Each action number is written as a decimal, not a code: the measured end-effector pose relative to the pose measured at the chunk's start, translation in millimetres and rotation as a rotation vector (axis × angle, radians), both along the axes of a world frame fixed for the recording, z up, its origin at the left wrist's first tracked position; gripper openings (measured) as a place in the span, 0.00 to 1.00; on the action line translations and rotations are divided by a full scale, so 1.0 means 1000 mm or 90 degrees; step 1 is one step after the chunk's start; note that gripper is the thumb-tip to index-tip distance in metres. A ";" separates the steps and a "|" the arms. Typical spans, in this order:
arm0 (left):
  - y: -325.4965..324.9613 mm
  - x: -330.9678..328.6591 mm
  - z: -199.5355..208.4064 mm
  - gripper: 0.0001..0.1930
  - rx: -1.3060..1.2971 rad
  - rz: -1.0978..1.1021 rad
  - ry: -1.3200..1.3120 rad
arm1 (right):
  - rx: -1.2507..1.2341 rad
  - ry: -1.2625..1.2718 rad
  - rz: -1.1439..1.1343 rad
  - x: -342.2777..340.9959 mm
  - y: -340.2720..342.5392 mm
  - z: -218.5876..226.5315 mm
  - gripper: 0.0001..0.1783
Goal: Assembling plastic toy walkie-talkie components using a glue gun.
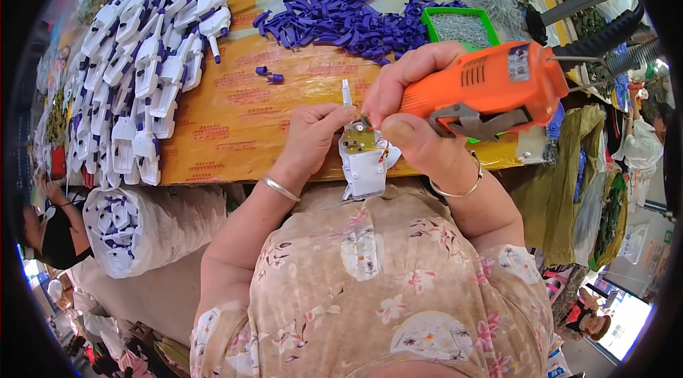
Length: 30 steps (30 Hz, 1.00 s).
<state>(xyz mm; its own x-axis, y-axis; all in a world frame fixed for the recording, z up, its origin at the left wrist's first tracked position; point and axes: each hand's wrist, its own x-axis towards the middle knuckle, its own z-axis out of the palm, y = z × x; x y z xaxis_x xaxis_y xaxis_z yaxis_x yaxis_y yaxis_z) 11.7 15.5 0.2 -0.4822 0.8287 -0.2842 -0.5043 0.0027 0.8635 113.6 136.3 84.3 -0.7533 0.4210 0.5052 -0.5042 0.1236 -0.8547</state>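
Note:
In my right hand [421, 147] is an orange electric screwdriver [491, 83], lying sideways with its tip end toward the left. My left hand [307, 137] pinches the upper part of a white plastic housing [366, 175] at the table's near edge, close against my shirt. A yellowish circuit board [360, 141] shows inside the housing, with thin wires at its right side. The driver's tip is at the top of the board, partly hidden by my fingers; contact with a screw cannot be made out. Small purple plastic parts [270, 76] lie beyond my left hand.
White-and-purple assemblies [135, 72] are heaped at the left. Purple pieces [348, 26] are piled at the back, beside a green tray [492, 26] of screws. Dark hoses [601, 44] hang at the right. A white sack [171, 232] stands below the table's left edge, near another person [60, 232].

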 end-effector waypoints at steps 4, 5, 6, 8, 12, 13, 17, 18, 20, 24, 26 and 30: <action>0.000 -0.001 -0.008 0.09 0.021 -0.007 0.019 | -0.013 0.005 0.006 -0.001 -0.002 -0.002 0.26; 0.001 -0.002 -0.009 0.09 0.023 -0.010 0.016 | -0.047 0.021 0.011 -0.002 -0.003 -0.003 0.26; 0.001 -0.002 -0.009 0.09 0.024 -0.011 0.016 | -0.046 0.021 0.010 -0.002 -0.004 -0.003 0.26; 0.001 -0.002 -0.010 0.09 0.022 -0.017 0.017 | -0.065 0.023 -0.007 -0.003 -0.005 -0.005 0.26; 0.000 -0.002 -0.004 0.09 0.036 -0.020 0.009 | -0.047 -0.002 -0.028 -0.004 -0.004 -0.009 0.26; 0.001 -0.002 -0.004 0.09 0.032 -0.019 0.020 | -0.051 0.007 -0.027 -0.005 -0.005 -0.009 0.26; 0.000 -0.003 -0.003 0.09 0.021 -0.017 0.051 | 0.048 -0.010 -0.018 -0.004 0.000 -0.006 0.26; 0.001 -0.002 -0.002 0.09 0.021 -0.018 0.051 | 0.048 -0.009 -0.019 -0.004 0.002 -0.006 0.26; 0.003 -0.001 0.000 0.09 0.015 -0.001 0.028 | 0.096 0.012 0.017 -0.005 0.005 -0.007 0.24; 0.004 -0.003 -0.009 0.09 -0.047 -0.011 0.180 | 0.070 0.018 0.021 -0.008 -0.003 -0.001 0.23; 0.004 -0.002 -0.008 0.09 0.002 0.009 0.302 | 0.065 -0.068 0.009 -0.006 -0.007 0.005 0.22; 0.002 0.000 -0.006 0.09 0.028 0.016 0.311 | 0.227 -0.055 -0.057 -0.011 -0.008 0.002 0.20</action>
<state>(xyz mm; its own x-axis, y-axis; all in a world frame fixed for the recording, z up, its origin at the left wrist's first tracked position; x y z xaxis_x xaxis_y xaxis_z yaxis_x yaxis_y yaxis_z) 11.9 17.8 -5.4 -0.5705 0.8212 0.0148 -0.0401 -0.0459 0.9981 103.0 128.6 86.8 -0.7679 0.2965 0.5678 -0.4056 0.4611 -0.7892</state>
